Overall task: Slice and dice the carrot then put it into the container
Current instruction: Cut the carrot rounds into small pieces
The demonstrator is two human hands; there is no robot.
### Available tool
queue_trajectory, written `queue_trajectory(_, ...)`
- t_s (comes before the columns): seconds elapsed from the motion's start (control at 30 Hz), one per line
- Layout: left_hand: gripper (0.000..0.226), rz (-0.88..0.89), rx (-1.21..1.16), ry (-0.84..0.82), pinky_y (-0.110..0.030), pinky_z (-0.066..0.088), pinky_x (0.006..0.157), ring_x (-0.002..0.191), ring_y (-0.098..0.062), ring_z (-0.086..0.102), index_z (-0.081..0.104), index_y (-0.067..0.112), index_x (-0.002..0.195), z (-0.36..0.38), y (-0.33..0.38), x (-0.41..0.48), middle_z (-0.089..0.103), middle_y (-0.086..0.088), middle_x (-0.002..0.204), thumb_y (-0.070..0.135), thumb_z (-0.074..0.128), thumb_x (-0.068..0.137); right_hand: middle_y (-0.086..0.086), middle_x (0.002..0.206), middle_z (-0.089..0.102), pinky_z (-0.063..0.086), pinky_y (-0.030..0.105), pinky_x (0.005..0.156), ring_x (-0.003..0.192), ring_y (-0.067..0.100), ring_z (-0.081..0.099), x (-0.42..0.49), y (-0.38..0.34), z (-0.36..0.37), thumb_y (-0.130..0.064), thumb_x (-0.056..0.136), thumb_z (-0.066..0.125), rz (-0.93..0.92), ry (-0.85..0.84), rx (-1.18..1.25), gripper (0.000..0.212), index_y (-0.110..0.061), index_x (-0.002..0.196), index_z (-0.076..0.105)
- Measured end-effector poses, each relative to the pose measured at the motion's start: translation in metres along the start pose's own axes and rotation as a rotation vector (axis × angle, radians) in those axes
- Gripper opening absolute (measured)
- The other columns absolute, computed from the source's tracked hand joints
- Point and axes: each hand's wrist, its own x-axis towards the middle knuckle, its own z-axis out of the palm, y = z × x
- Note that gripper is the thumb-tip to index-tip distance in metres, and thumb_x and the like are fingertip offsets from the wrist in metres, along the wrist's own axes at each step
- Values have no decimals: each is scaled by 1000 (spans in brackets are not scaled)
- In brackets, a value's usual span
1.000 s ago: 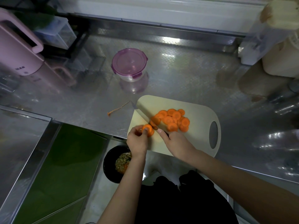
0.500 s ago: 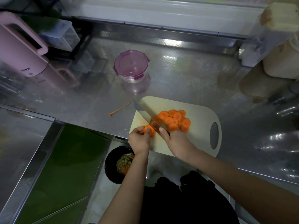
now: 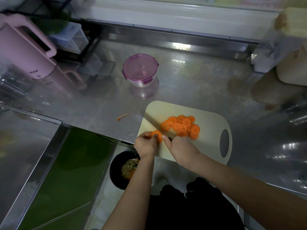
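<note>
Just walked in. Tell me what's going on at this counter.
A person is slicing a carrot on a cream cutting board. The left hand pinches the last carrot stub at the board's near left corner. The right hand grips a knife, its blade beside that stub. A pile of round slices lies mid-board; none looks diced yet. The container, purple lid on, sits farther back on the steel counter.

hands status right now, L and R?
Left hand: pinches the carrot stub on the cutting board.
Right hand: grips the knife, blade down at the stub.
</note>
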Motion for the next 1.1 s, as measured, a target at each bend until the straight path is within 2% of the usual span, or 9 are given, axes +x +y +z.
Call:
queue_trajectory(0.13,3,-9,-19,-9,-31,54,80,82,-22,67,70,12,79,1,-1,1,71,-7,83,15,72,79,4,59,42,36,31,62,68,26,51,3,3,3,-49,100,21,-10,12,10,61,-6,66,49)
queue_trajectory(0.27,3,-16,-28,-18,-36,55,83,81,-22,68,71,15,76,2,-1,3,72,-5,81,15,74,77,10,78,52,44,35,73,89,33,61,3,9,8,-44,101,28,21,-32,172,55,1,97,59)
queue_trajectory(0.47,7,-15,4,-29,-36,54,84,83,-21,67,72,14,80,2,-2,4,72,-5,83,18,76,75,3,68,46,38,33,71,77,21,49,8,8,0,-37,103,28,38,-17,293,49,1,113,57)
queue_trajectory(0.5,10,-2,18,-23,-34,53,85,84,-21,66,72,12,84,2,-1,4,71,-4,85,18,75,76,5,69,49,38,32,71,77,21,50,11,9,-1,-36,103,29,15,0,297,48,1,107,60)
queue_trajectory(0.53,11,7,25,-21,-31,52,84,85,-21,65,73,11,86,1,0,3,70,-3,85,17,74,77,6,67,51,37,30,70,76,20,51,13,10,-3,-38,102,29,7,15,308,51,-2,88,62)
queue_trajectory(0.6,6,5,16,-22,-30,52,83,85,-21,65,72,13,84,-1,2,0,68,-1,82,15,73,78,3,60,48,33,26,69,73,19,51,17,14,-7,-44,101,31,5,47,354,52,-16,61,48)
queue_trajectory(0.73,20,-10,-36,-47,-40,56,80,79,-22,68,63,26,65,-1,2,-1,69,0,75,13,74,77,4,67,55,37,27,72,76,19,56,10,18,-5,-46,100,31,-26,99,405,49,-13,78,59)
queue_trajectory(0.93,24,-14,-69,-58,-42,57,80,78,-25,69,62,26,63,-1,0,0,69,-3,73,10,75,76,18,76,64,45,31,75,77,24,60,5,17,0,-48,99,31,-9,100,365,64,3,82,65)
queue_trajectory(1.1,23,-1,-24,-23,-36,55,81,79,-25,67,60,22,63,-2,7,-6,64,-2,72,10,72,78,15,63,53,36,31,60,66,25,55,1,18,2,-50,99,30,-27,89,279,65,3,70,56)
